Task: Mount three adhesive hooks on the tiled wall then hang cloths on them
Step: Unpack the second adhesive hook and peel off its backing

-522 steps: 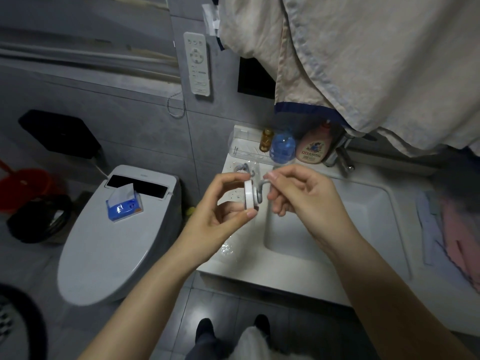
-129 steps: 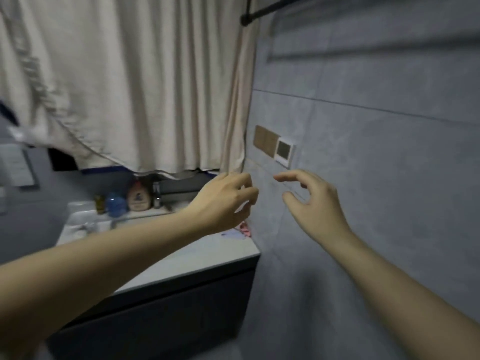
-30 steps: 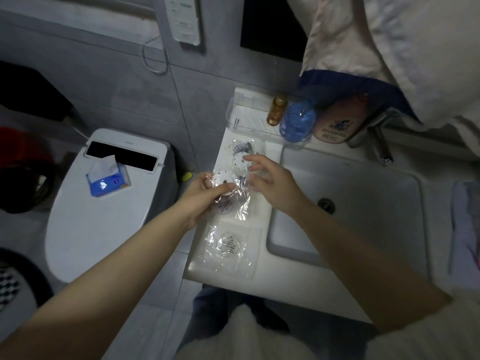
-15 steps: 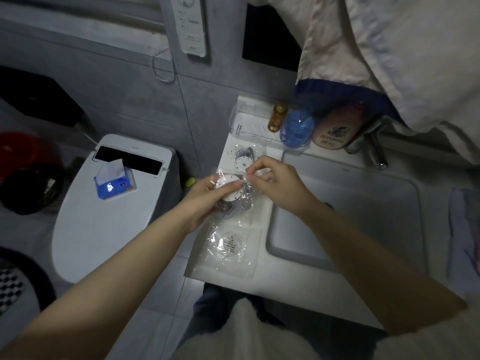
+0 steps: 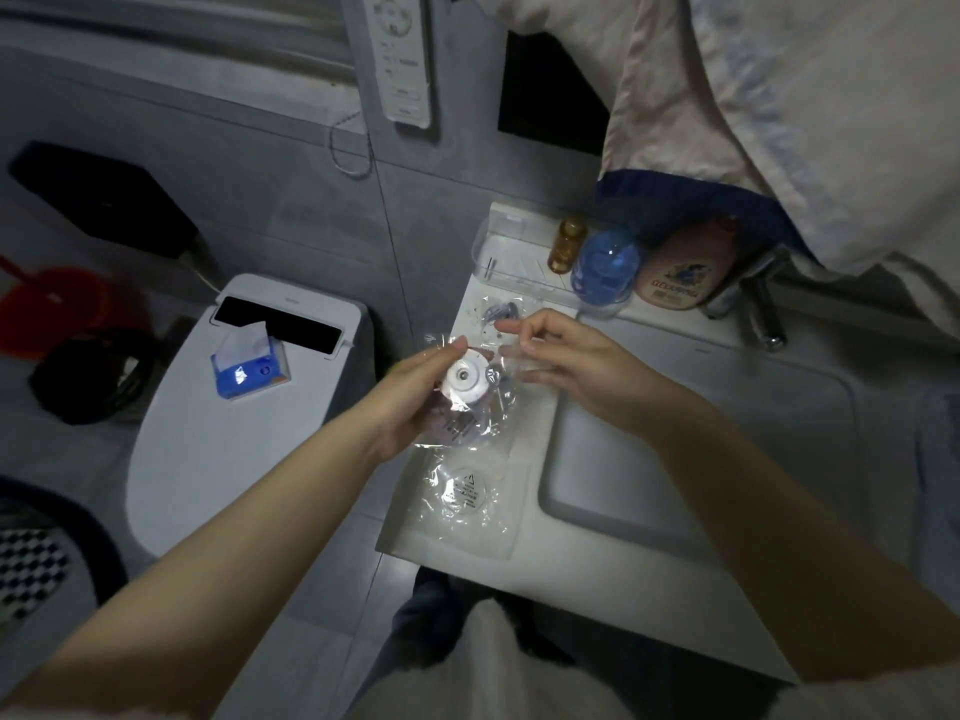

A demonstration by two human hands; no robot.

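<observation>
Over on the far left a red bucket (image 5: 67,304) sits on the floor by the closed toilet (image 5: 244,413), and a blue tissue pack (image 5: 249,368) lies on its lid. Next along, above the white worktop (image 5: 613,579), the left hand (image 5: 415,402) holds a clear packet (image 5: 467,407) with a white round adhesive hook (image 5: 466,379) inside it, fingers curled under the packet and thumb on its upper edge. Just beside it the right hand (image 5: 576,366) pinches the packet's top edge, forefinger and thumb closed on the plastic. Below them another sealed hook packet (image 5: 465,493) lies flat on the worktop beside the sink basin (image 5: 701,454). Further back stand a blue bottle (image 5: 605,265) and a pink bottle (image 5: 685,275), with a pale cloth (image 5: 779,111) hanging overhead at right.
</observation>
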